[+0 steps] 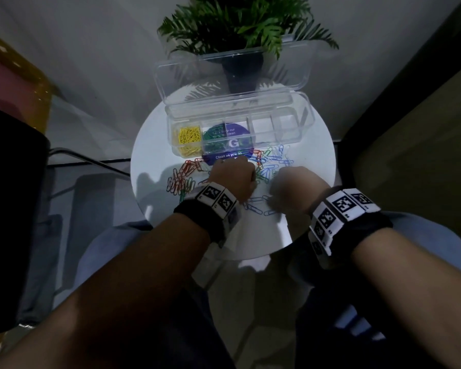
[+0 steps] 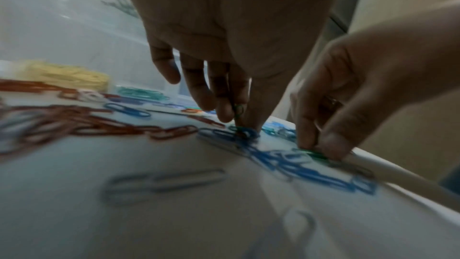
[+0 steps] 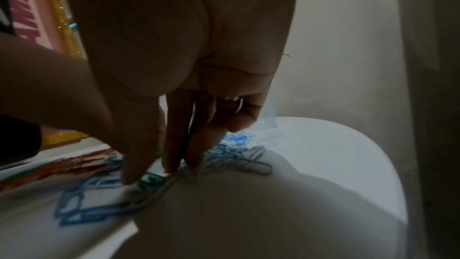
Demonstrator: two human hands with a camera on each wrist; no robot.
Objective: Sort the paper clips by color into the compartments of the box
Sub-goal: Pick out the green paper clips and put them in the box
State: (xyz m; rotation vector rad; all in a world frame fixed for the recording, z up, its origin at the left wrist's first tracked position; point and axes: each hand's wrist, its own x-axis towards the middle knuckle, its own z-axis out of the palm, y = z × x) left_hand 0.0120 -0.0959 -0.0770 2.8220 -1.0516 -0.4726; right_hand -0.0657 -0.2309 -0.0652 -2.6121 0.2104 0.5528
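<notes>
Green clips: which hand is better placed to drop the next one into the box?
Left, probably. The left hand already pinches a green clip and sits nearer the green compartment. The right hand's green clip lies on the table.

Both hands [image 1: 232,177] over scattered paper clips [image 1: 270,166]

At the centre of the head view we see a round table [image 1: 314,161] with an open box [image 1: 240,129] on its upper part, the lid [image 1: 232,73] raised behind it and a potted plant [image 1: 240,25] above that at the top of the frame. We find paper clips [image 1: 189,137] in the box's two leftmost compartments, and loose clips [image 1: 181,177] spread on the table below the box. Our left hand [image 1: 232,177] and right hand [image 1: 293,187] sit side by side on those loose clips, left and right of frame centre.
</notes>
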